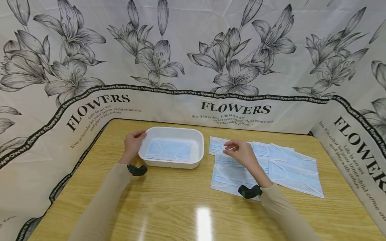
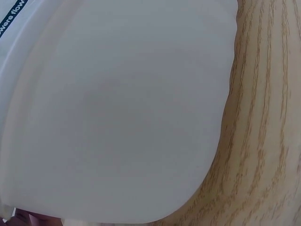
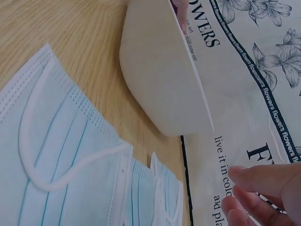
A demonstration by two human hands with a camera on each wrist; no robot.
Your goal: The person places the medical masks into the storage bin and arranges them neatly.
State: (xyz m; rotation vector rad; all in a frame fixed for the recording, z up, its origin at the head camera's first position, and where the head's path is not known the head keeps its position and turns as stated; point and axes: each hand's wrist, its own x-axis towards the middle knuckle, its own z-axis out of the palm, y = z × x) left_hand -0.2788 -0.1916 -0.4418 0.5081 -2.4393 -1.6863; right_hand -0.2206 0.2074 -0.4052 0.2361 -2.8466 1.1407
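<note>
Left hand (image 1: 132, 143) grips the left rim of the white tray (image 1: 197, 147), fingers curled over the edge, bracing it on the table. The left wrist view is nearly all tray wall (image 2: 117, 108), so no finger detail there.

Right hand (image 1: 239, 152) sits over the near-left part of the mask spread, fingertips (image 3: 244, 176) drawn together above the top mask (image 1: 223, 157). It looks like a pinch on an edge or ear loop, but the head view is too small and the wrist view shows the fingers off the fabric, so I can't confirm contact.

The hands are well apart, with the tray between them.

One mask in tray (image 1: 169, 150) already lies flat, long axis left-right along the tray's long side. The loose masks (image 1: 289, 167) fan out on the wooden table (image 1: 181, 207) just right of the tray, overlapping, long axes roughly left-right, some skewed. In the right wrist view the nearest one (image 3: 61, 155) lies flat, ear loop up, with the tray just beyond it.

Key relation: the tray lies directly left of the right hand, close by. The right hand is the nearer one to the masks; the left is occupied with the tray.

The floral "FLOWERS" backdrop (image 1: 235, 107) wraps three sides.
</note>
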